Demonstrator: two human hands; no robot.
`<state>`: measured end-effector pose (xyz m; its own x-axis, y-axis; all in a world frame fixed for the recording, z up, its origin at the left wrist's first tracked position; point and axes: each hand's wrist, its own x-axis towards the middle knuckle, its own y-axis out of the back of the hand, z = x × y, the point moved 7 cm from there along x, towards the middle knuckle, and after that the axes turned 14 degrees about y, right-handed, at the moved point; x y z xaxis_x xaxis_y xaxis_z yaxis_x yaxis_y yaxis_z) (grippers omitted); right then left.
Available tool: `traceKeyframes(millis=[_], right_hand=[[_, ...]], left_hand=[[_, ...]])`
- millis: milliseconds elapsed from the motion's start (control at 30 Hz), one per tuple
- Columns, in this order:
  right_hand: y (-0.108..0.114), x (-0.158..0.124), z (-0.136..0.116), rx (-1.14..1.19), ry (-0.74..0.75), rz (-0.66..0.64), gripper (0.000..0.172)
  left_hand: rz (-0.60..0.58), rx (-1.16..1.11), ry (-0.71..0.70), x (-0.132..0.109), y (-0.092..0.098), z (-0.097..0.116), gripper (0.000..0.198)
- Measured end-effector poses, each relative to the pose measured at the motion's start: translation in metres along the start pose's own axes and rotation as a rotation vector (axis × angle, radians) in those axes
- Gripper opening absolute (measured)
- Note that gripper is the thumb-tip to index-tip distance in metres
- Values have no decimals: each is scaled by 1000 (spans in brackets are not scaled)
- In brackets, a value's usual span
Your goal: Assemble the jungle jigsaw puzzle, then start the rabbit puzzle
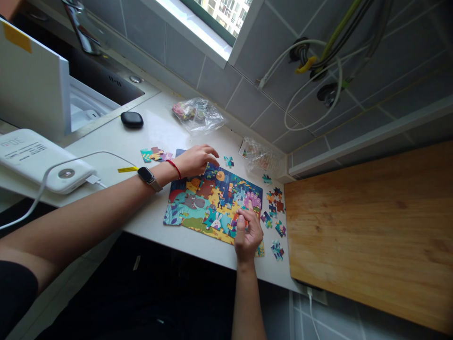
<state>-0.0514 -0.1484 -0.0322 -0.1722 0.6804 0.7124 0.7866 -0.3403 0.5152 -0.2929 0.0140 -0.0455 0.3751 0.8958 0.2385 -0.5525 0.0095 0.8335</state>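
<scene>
A colourful jigsaw puzzle lies partly assembled on the white counter. My left hand, with a watch and a red string at the wrist, rests at the puzzle's upper left corner, fingers curled loosely over the edge. My right hand sits on the puzzle's lower right part, fingers bent and pinched on a small piece I can barely make out. Loose puzzle pieces lie scattered to the right of the puzzle, and a few more pieces lie to the left, near my left hand.
Two clear plastic bags lie by the tiled wall. A black case and a white power bank with a cable sit at the left. A wooden board fills the right. A sink lies at the far left.
</scene>
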Motion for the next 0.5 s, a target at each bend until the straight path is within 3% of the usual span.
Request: traceKeyframes(millis=[133, 367, 500], right_hand=[[0, 0, 0, 10, 2, -1, 19], [0, 1, -2, -31, 17, -11, 20], [8, -2, -3, -69, 26, 87, 20]], left_hand=[[-109, 60, 71, 1, -17, -10, 41], [-112, 57, 81, 1, -18, -10, 43], [-108, 65, 62, 1, -17, -6, 44]])
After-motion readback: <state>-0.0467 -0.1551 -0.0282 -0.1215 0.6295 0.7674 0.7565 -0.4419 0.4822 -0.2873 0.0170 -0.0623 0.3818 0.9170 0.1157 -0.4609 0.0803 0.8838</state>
